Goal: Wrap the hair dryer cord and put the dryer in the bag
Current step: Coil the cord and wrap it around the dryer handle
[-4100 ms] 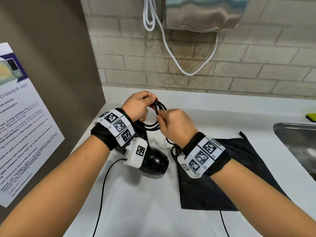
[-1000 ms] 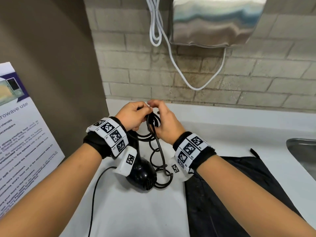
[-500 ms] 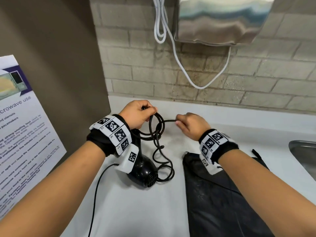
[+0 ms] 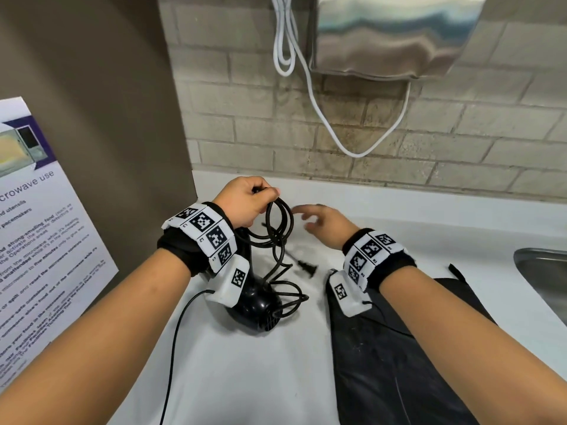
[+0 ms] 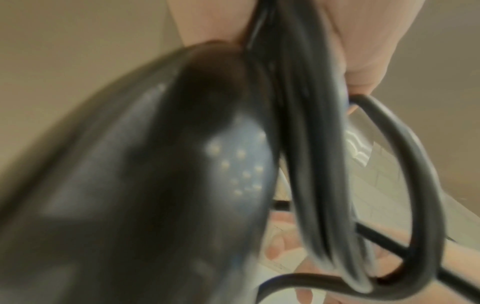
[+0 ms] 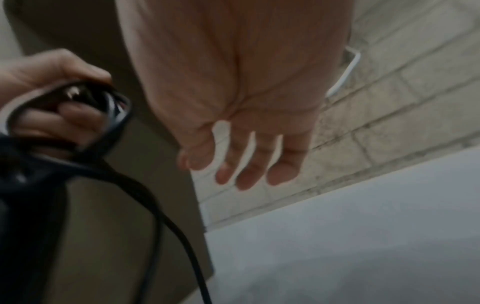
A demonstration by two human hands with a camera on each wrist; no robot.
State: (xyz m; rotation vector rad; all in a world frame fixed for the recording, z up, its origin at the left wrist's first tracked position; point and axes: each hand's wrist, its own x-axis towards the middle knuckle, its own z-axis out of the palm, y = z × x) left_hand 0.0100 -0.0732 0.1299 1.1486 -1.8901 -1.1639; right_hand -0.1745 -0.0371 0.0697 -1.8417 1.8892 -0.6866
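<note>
The black hair dryer (image 4: 256,305) hangs head-down over the white counter, its handle hidden behind my left wrist. My left hand (image 4: 245,204) grips the handle top together with several loops of the black cord (image 4: 277,228). The same dryer (image 5: 145,185) and cord loops (image 5: 311,144) fill the left wrist view. The plug (image 4: 303,266) dangles loose below the loops. To the right of the loops my right hand (image 4: 319,222) hovers, fingers spread and empty; its fingers (image 6: 249,170) hold nothing in the right wrist view, where my left hand (image 6: 59,107) holds the cord. The black bag (image 4: 399,348) lies flat at the right.
A brown side wall with a microwave poster (image 4: 33,240) stands close on the left. A steel dispenser (image 4: 392,35) and white cable (image 4: 322,118) hang on the brick wall behind. A steel sink (image 4: 546,277) sits at the far right. A thin black wire (image 4: 175,348) trails from my left wrist.
My right hand has let go of the cord end and opened; the plug now dangles free. My left hand still holds the loops and dryer in the same place.
</note>
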